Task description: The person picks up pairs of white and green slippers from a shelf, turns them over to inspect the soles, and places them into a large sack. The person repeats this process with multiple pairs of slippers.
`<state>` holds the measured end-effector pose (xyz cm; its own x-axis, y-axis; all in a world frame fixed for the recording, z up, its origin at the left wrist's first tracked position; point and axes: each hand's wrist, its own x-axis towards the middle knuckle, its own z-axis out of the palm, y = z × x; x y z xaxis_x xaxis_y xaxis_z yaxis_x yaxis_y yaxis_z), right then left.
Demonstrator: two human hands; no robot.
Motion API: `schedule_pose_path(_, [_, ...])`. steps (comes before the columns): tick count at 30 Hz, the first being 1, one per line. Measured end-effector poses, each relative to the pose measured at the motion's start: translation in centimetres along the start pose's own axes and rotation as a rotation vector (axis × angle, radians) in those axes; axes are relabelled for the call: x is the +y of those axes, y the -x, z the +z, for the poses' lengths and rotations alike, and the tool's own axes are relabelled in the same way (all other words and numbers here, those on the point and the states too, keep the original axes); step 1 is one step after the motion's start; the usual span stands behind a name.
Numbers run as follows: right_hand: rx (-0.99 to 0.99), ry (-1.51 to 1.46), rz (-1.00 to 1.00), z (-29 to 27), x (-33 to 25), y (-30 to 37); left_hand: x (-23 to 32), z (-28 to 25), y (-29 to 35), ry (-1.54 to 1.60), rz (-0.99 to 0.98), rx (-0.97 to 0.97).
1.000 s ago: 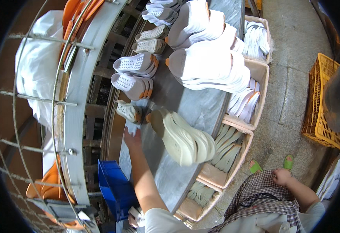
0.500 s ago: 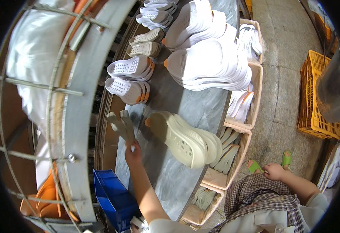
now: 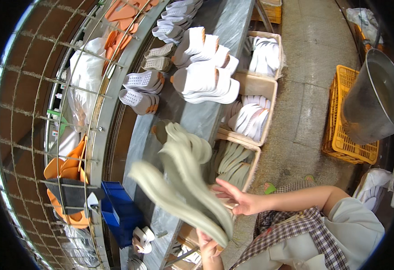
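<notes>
My left hand [image 3: 209,246] grips a pair of pale grey-green shoe soles [image 3: 172,201] by one end, low over the near edge of the bench. The soles are blurred by motion and tilt up to the left. My right hand [image 3: 242,199] is open beside them, fingers spread toward the upper sole; whether it touches is hard to tell. Behind the held pair, a stack of similar soles [image 3: 198,147] lies on the grey bench [image 3: 192,117], partly hidden.
Stacks of white soles [image 3: 201,85] and small pale shoe pieces [image 3: 136,101] stand farther along the bench. Soles fill lined bins [image 3: 273,105] at its right side. A blue bin [image 3: 116,213] and wire mesh [image 3: 34,144] are left; a yellow crate [image 3: 334,130] and metal bucket [image 3: 359,108] right.
My left hand has brought the soles from the bench's far left side toward me. My right hand has risen from near my lap to beside them. The view has shifted.
</notes>
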<state>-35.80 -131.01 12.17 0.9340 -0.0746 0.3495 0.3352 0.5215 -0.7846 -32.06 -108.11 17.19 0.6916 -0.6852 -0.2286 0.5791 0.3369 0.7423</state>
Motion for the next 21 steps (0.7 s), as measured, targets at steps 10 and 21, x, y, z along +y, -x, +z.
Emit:
schedule_pose_path(10, [0.471,-0.417,0.053,-1.5,-7.5,7.6,-6.0,8.9,-7.4,-0.7,0.023,-0.191])
schedule_pose_path(21, [0.709,-0.845,0.64,-5.5,-9.4,12.8,-14.2,10.2,-14.2,-0.493,-0.533,-0.043])
